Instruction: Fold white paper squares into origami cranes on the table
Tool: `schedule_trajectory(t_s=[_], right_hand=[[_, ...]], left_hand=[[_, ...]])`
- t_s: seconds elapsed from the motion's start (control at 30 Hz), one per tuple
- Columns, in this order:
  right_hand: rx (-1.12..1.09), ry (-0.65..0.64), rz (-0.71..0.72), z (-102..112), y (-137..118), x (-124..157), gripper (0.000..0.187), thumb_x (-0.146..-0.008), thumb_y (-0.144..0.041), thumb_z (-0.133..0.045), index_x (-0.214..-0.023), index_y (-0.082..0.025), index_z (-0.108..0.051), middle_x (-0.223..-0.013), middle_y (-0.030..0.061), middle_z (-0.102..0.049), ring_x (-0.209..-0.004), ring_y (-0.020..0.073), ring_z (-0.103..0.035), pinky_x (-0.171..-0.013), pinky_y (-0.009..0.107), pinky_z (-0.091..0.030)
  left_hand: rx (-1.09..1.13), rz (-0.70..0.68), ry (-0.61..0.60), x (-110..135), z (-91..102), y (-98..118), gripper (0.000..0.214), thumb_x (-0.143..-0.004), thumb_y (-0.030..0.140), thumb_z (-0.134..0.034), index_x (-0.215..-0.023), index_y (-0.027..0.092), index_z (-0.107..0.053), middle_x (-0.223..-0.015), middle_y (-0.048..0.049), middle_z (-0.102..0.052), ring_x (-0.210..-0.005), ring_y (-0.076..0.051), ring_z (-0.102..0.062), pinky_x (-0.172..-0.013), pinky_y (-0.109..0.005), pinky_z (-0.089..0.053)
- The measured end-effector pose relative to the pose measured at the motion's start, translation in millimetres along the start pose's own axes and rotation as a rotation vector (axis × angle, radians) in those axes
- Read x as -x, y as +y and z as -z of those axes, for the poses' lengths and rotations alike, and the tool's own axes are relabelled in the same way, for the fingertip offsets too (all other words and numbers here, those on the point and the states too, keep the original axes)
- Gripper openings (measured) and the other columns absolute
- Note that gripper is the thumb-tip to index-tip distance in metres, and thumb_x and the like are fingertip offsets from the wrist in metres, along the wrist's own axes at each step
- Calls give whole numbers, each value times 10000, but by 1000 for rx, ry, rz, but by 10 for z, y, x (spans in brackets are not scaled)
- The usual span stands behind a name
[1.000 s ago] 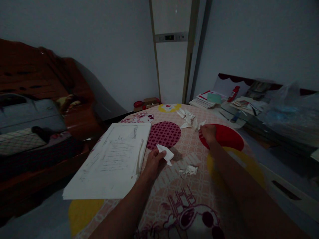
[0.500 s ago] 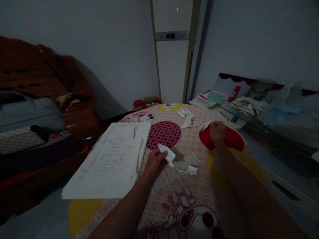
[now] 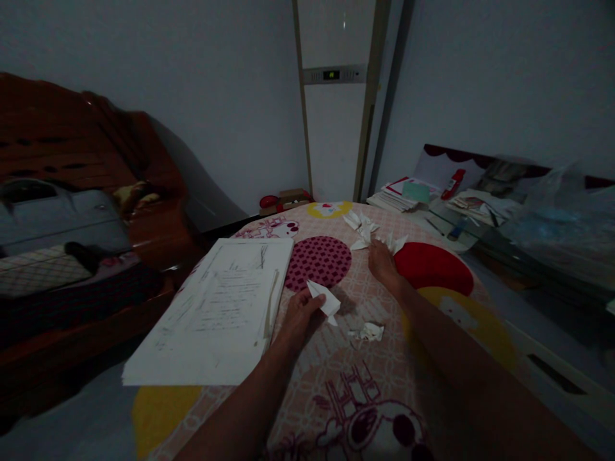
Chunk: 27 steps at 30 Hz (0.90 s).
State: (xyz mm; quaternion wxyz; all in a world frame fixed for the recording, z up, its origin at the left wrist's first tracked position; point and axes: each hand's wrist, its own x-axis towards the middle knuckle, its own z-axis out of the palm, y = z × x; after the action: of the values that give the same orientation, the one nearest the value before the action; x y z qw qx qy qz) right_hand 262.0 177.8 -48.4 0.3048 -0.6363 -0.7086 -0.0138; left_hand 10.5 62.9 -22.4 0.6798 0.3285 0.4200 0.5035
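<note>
My left hand (image 3: 303, 310) pinches a small folded white paper (image 3: 327, 303) between thumb and fingers, above the patterned tablecloth (image 3: 307, 358). Farther off on the right, my right hand (image 3: 383, 264) is at the crumpled paper pieces (image 3: 361, 227), fingers drawn together. Whether a scrap is in those fingers is hidden. One more paper scrap (image 3: 394, 244) shows just beyond that hand. Nearer to me, a separate crumpled bit of paper (image 3: 371, 331) lies between my forearms.
Left of my left hand is a stack of large paper sheets (image 3: 211, 314) with handwriting. A glass-topped side table on the right bears papers (image 3: 394, 194), a red bottle (image 3: 453, 184) and a plastic bag (image 3: 562, 211). A wooden bench (image 3: 158, 192) with a grey bag (image 3: 67, 214) stands left.
My right hand has moved left from over the red patch to the crumpled paper pieces. My left hand still holds the folded paper in nearly the same place.
</note>
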Motion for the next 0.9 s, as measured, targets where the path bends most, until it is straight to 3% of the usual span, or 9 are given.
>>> schedule_trajectory(t_s=[0.23, 0.53, 0.9], right_hand=[[-37, 8, -28, 37, -11, 32, 372, -833, -118, -466, -1150, -79, -656, -1220, 219, -642, -1166, 315, -572, -1050, 452, -433], [-49, -14, -98, 155, -9, 170, 161, -808, -180, -509, -835, -164, -667, -892, 118, -671, -874, 249, -610, -843, 346, -490], [-73, -48, -93, 213, -43, 217, 236, -774, -159, -553, -954, -138, -704, -1028, 162, -707, -1027, 297, -622, -936, 382, -484]], left_hand=[[23, -14, -49, -39, 33, -62, 290, -621, 305, -854, -791, 119, -710, -682, -45, -696, -603, -150, -637, -620, -263, -507], [19, 1, -33, -19, 22, -57, 306, -601, 289, -863, -801, 115, -711, -703, -50, -709, -593, -146, -642, -612, -260, -514], [-34, -10, -22, -24, 30, -33, 317, -592, 304, -864, -793, 109, -717, -671, -55, -705, -575, -155, -642, -588, -261, -511]])
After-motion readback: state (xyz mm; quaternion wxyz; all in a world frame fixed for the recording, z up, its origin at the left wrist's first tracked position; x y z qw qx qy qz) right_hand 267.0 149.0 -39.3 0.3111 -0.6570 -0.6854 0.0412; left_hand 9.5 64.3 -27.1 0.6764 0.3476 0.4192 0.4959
